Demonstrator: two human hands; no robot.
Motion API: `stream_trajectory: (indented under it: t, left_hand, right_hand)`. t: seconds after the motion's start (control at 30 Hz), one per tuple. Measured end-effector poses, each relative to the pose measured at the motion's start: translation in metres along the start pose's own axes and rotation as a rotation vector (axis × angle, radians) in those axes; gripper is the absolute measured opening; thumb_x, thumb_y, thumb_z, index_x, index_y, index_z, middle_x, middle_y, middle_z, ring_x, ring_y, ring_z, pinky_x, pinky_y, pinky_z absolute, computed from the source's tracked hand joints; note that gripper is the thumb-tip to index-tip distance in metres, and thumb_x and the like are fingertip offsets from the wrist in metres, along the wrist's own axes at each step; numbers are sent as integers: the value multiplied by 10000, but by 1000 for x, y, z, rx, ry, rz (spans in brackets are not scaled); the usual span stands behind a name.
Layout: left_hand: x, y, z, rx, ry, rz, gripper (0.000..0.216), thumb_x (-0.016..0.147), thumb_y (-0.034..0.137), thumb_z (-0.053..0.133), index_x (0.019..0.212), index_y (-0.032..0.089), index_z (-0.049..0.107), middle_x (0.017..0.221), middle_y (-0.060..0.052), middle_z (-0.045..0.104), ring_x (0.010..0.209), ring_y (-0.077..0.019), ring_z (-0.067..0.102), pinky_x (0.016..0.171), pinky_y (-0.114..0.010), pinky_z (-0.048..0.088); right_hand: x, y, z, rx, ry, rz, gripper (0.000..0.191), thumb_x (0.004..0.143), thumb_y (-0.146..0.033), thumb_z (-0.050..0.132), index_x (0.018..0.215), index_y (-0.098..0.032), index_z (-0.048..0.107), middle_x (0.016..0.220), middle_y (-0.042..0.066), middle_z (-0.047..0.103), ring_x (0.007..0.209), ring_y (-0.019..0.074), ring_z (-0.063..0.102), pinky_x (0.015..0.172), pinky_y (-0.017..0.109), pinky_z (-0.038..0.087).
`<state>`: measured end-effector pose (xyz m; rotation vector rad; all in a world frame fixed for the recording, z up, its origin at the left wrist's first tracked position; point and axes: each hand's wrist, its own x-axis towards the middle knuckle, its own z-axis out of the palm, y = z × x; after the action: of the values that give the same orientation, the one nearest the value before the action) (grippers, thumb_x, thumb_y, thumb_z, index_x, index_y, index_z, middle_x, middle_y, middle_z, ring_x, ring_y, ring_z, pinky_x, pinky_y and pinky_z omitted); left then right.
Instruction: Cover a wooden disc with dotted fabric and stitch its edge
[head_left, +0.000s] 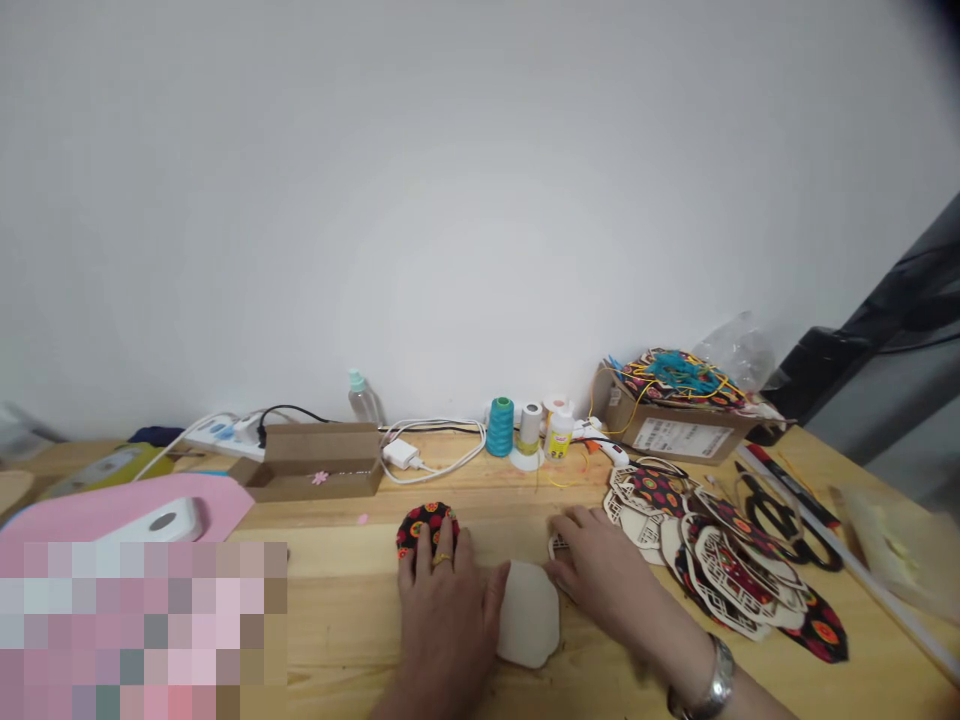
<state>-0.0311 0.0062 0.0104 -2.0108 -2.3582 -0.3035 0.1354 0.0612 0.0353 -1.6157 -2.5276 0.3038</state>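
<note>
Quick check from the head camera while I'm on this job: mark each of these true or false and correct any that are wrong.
1. The left hand rests on a black patterned fabric piece. True.
2. The wristwatch is on the left wrist. False: it is on the wrist of the right hand.
3. A plain pale cutout lies between the hands. True.
4. The black-handled scissors lie inside the cardboard box. False: they lie on the wooden tabletop, apart from the box.
</note>
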Motion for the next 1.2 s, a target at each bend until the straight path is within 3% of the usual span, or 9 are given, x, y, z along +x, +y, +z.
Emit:
stream_trajectory:
  t: [0.13,0.27,0.43,0.53,0.63,0.73,0.93,1.2]
  left_hand:
    - [2,-2,5,24,4,21,550,859,392,384,1236,19,527,1359,-230,442,1278,-388,335,1005,-543,239]
    - [3,-4,8,-5,104,109,470,865,315,389,1219,49,548,1378,-200,432,1318,-347,283,1025,-516,246]
    - [4,-7,15,-18,115,187,399,828,157,413,1185,92,579,1354,-142,483,1301,-319,332,993,-482,313]
    - [6,-10,19,-20,108,173,436,804,48,382,1183,126,583,1356,-114,486,1291,-290,360,989,-456,320]
    - [8,-13,21,-46,108,132,471,811,14,334,1201,130,572,1344,-101,501,1286,-289,368,980,-457,332]
    - [10,-14,21,-82,110,116,494,800,0,323,1215,125,560,1320,-99,530,1281,-285,376,972,-448,352]
    - [10,-14,22,-101,109,125,517,771,-10,339,1206,160,562,1279,-76,575,1260,-251,411,968,-413,371]
    - [13,-15,25,-136,39,108,402,860,135,318,1166,111,576,1206,-145,615,1196,-268,486,958,-441,389]
  right_hand:
    - [-2,-6,7,104,35,-67,152,773,-124,553,906,-141,626,961,119,599,955,264,518,829,371,434]
    - [0,-14,6,204,145,-172,202,809,-79,494,963,-146,609,1010,112,592,978,240,507,868,364,417]
    - [-2,-21,0,291,80,-370,143,816,-249,584,946,-196,608,988,46,606,970,205,495,863,320,408]
    - [-10,-22,-3,298,29,-440,424,738,-414,655,1099,-214,558,1119,49,575,1067,224,451,945,343,356]
    - [-17,-22,-3,281,-19,-552,718,688,-485,659,1294,-194,407,1267,88,494,1170,251,388,1052,400,227]
    - [-19,-18,0,235,-93,-631,786,682,-471,654,1338,-170,343,1302,117,462,1214,274,356,1085,463,118]
    - [-13,-10,6,206,-100,-605,656,667,-503,663,1203,-166,488,1197,101,538,1147,251,429,1088,473,94]
    - [-11,-3,3,169,-13,-483,583,709,-520,647,1163,-177,523,1241,103,521,1165,249,409,1064,468,149]
